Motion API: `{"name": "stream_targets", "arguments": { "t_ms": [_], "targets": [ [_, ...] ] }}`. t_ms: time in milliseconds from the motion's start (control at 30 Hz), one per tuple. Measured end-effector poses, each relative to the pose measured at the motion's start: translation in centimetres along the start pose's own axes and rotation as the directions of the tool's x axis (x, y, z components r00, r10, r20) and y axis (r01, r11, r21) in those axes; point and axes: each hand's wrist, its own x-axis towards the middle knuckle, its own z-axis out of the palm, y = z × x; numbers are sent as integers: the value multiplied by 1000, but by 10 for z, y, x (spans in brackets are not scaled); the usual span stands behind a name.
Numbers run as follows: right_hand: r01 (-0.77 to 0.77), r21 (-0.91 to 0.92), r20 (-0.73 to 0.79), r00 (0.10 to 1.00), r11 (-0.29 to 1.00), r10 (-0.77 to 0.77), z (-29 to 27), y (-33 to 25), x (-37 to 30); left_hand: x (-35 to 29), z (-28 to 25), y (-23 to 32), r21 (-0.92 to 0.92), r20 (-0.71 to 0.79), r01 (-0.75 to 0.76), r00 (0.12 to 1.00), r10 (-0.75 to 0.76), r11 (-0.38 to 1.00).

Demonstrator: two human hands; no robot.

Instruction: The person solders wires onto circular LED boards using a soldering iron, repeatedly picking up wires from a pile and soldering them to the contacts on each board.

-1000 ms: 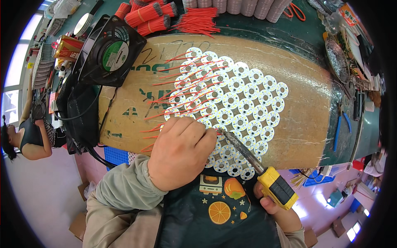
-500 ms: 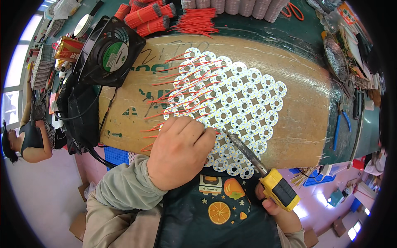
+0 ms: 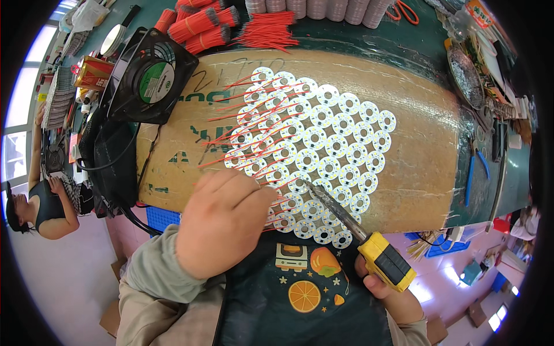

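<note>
Rows of round white LED boards (image 3: 329,167), each with a hole in its middle, lie close together on the cardboard. Thin red wires (image 3: 222,137) run leftward from the boards on the left side. In my right hand (image 3: 375,282) is a yellow-and-black soldering iron (image 3: 385,262), its dark tip resting at a board in the middle rows. My left hand (image 3: 222,222) is closed in a pinch over the lower left boards. A short red wire (image 3: 287,184) reaches from its fingertips toward the board by the iron's tip. The fingertips themselves are partly hidden.
A black fan (image 3: 153,75) stands at the cardboard's left. Bundles of red wire (image 3: 202,26) and stacked grey discs (image 3: 311,8) lie at the back. Blue-handled pliers (image 3: 470,179) and a metal dish (image 3: 464,78) are to the right. Another person (image 3: 49,202) is at far left.
My left hand has shifted left and slightly down, uncovering more boards. The iron's tip has moved a little left. The whole view has shifted slightly.
</note>
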Motion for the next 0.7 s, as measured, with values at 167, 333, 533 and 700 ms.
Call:
{"name": "stream_targets", "arguments": {
  "t_ms": [167,333,533,700],
  "targets": [
    [22,-32,54,998,999,-20,-4,0,0,4,-19,7,78,-92,-46,994,53,996],
    [2,-2,37,999,1000,-2,-4,8,-12,2,14,6,23,-61,-115,991,116,993],
    [-20,-35,28,999,999,21,-6,0,-7,1,34,0,2,-51,-75,996,75,997],
    [-27,-31,45,999,999,29,-6,-2,-3,2,35,-1,-5,-27,-78,997,78,997]
  ]
}}
